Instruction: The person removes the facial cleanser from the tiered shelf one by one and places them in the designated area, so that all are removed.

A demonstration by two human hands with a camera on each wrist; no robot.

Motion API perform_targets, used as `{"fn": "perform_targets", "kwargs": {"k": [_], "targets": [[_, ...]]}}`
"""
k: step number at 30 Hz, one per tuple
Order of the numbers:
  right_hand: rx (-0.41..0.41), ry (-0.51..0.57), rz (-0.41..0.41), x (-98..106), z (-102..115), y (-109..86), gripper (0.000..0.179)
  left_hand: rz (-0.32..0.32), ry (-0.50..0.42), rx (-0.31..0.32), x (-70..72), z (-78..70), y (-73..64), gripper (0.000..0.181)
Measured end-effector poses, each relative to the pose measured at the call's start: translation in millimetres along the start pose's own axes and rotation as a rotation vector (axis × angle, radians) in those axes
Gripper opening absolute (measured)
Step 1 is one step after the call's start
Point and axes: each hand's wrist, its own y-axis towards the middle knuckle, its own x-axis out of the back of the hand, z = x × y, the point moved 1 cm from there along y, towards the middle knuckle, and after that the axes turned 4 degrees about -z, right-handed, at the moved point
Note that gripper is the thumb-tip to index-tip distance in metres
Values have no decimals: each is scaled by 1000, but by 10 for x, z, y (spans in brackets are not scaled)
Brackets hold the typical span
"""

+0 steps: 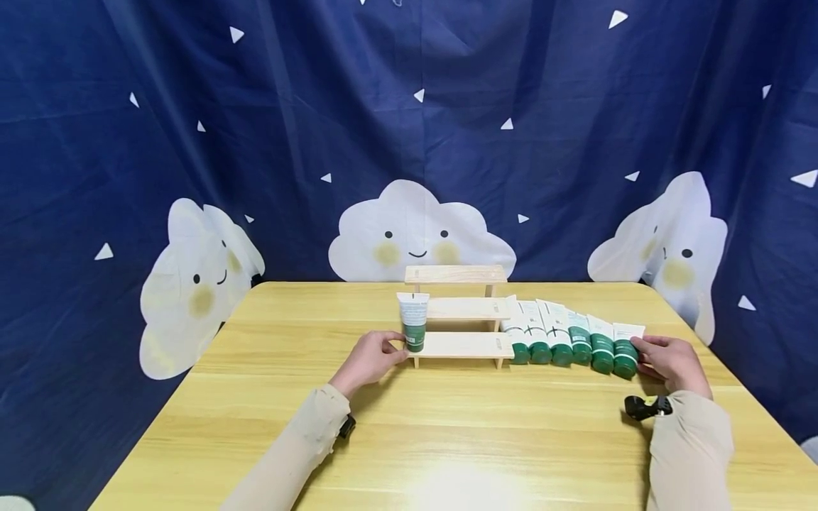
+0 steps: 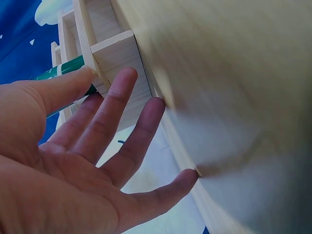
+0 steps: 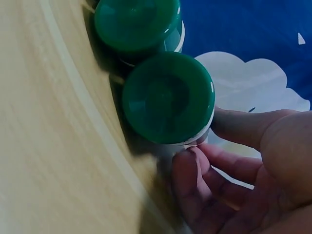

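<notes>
A white tube with a green cap stands upright on the left end of the lowest step of a wooden three-step rack. My left hand is at its left side, with thumb and index finger about the cap; in the left wrist view its other fingers spread beside the rack's end. On the right, my right hand holds the outermost tube of a lying row between thumb and fingers. Its green cap faces the right wrist camera, and the fingertips are partly hidden.
Several similar tubes lie side by side between the rack and my right hand, caps toward me. The rack's middle step and top step rise behind. A blue curtain with cloud prints hangs behind the wooden table.
</notes>
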Motion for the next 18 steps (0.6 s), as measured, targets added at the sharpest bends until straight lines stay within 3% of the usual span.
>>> {"fn": "perform_targets", "kwargs": {"k": [6, 11, 14, 18], "targets": [[24, -147, 9, -4, 48, -57, 79, 4, 5, 10, -4, 3, -8, 37], [153, -310, -70, -18, 222, -177, 87, 5, 5, 15, -3, 8, -1, 37], [248, -306, -127, -70, 404, -253, 88, 5, 2, 22, -4, 9, 9, 37], [360, -221, -170, -218, 705, -373, 84, 5, 2, 28, -7, 7, 23, 38]]}}
